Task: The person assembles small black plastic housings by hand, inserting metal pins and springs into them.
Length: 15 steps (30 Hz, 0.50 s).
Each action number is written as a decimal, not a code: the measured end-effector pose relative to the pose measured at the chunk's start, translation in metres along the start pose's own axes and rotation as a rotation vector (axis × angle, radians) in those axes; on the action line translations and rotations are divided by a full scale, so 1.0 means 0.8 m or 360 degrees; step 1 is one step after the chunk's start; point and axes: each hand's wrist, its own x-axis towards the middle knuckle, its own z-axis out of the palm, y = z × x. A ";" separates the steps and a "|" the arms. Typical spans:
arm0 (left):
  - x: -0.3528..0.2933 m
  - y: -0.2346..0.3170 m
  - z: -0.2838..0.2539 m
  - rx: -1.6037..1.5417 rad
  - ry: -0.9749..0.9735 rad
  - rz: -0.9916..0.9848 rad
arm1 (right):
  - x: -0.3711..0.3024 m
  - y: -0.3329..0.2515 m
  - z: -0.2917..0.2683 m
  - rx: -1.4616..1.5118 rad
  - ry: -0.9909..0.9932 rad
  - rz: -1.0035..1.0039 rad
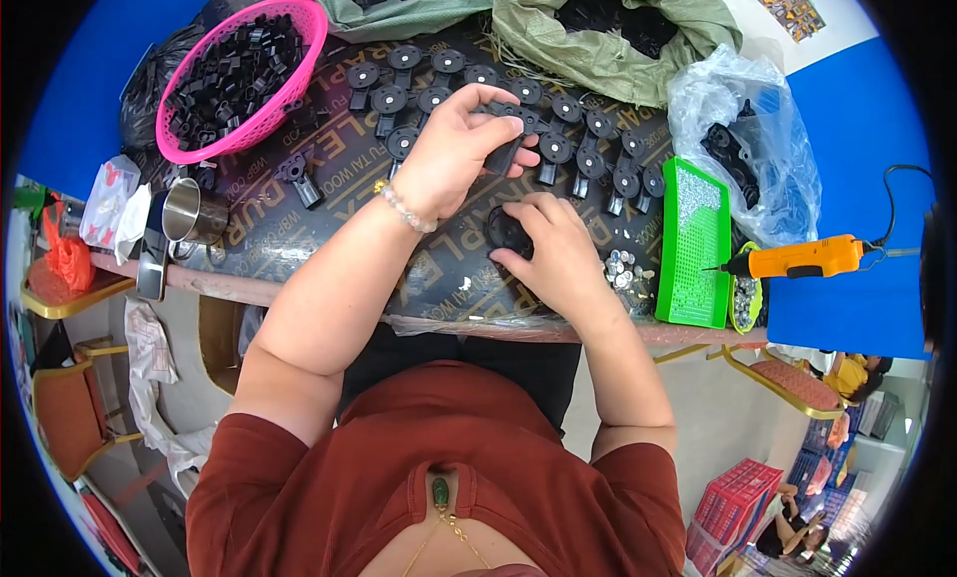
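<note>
My left hand (461, 146), with a beaded bracelet at the wrist, is closed round a black plastic part (505, 150) over the middle of the table. Closer to me, my right hand (550, 246) grips a round black plastic piece (509, 232) between thumb and fingers, low over the table top. Beyond both hands stand several black plastic assemblies (590, 161) in rows, each with a round head, a pale centre and a stubby leg. Small silvery round pieces (620, 270) lie in a heap to the right of my right hand.
A pink basket (317, 39) of black parts stands far left, near a metal cup (192, 214). Green sacks (518, 24) of parts line the back. At right are a green tray (688, 298) of tiny pieces, an orange electric screwdriver (807, 258) and a clear plastic bag (788, 148).
</note>
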 end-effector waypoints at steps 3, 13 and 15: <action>0.001 -0.003 -0.002 -0.0036 -0.0039 0.0006 | -0.009 0.006 -0.011 0.0034 -0.0076 -0.0005; -0.008 -0.012 0.010 0.0013 -0.0167 -0.0061 | -0.055 0.007 -0.063 0.0029 -0.0051 0.0469; -0.008 -0.014 0.010 0.0021 -0.0184 -0.0051 | -0.067 0.007 -0.060 -0.0231 -0.0075 0.0623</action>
